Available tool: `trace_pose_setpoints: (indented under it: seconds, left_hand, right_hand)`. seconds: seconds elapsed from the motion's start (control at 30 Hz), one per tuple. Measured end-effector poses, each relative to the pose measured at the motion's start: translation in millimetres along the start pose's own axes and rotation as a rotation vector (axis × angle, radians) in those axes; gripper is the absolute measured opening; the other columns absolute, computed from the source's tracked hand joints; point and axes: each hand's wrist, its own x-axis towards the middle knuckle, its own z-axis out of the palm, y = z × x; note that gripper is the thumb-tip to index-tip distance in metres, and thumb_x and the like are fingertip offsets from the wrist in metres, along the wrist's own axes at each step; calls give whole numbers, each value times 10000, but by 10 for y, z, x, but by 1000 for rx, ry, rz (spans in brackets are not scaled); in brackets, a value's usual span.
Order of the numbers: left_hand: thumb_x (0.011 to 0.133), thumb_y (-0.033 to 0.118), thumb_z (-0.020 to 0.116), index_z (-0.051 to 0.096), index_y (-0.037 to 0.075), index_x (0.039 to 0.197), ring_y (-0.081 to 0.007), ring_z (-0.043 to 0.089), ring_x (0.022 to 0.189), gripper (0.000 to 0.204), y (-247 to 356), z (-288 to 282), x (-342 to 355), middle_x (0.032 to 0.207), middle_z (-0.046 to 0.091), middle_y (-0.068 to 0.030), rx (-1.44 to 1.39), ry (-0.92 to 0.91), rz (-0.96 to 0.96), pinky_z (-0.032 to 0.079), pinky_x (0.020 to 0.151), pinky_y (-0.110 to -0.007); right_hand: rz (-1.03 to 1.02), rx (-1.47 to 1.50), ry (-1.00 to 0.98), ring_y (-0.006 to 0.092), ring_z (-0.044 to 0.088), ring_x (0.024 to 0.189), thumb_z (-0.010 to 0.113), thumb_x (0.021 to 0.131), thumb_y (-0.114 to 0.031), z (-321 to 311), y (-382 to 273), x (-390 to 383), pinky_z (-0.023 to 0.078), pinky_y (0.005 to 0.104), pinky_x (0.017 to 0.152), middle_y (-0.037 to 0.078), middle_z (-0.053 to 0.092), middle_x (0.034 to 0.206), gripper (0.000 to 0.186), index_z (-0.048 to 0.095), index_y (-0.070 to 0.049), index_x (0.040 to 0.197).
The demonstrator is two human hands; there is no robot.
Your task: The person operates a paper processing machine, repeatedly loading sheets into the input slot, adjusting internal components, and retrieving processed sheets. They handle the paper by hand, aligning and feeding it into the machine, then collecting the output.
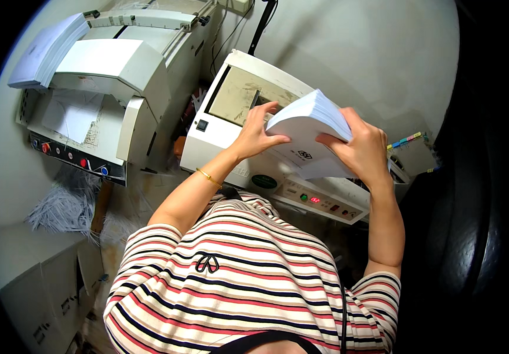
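Two hands (255,135) (362,147), fingers (332,141) grasping a paper stack (304,138), partly hiding white machine (204,144), shreds (66,203) leftward

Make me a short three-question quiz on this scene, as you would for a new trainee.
1. Multiple choice: what do the person's bare left hand and bare right hand hold between them?
A) a thick block of white paper sheets
B) a brown cardboard box
C) a steel ruler

2. True or false: a thin gold-coloured bangle circles the left wrist.

3. Fill in: on the front panel of the boxy off-white machine beneath the hands, the small lit digits glow ____.

Key: 1. A. 2. True. 3. Red.
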Motion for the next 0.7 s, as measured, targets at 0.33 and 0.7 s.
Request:
trace_pose_setpoints:
  seconds: [0.33,0.7]
  left_hand:
    - [791,411,793,397,-7,1354,-213,477,1185,806,405,-319,254,1250,522,-140,-729,-126,-248,413,995,-359]
    - [815,49,750,510,39,1280,-148,522,1104,523,463,-692,270,1174,583,-48,-436,-228,-141,449,956,-327]
  right_hand:
    - [208,688,606,198,612,981,823,771,-182,-209,678,-848,467,342,904,109,658,1080,488,611,18,1162]
    - [312,1265,719,205,511,1166,765,824,-115,1587,1179,-1282,350,357,1043,72,554,1258,539,506,-18,1287]
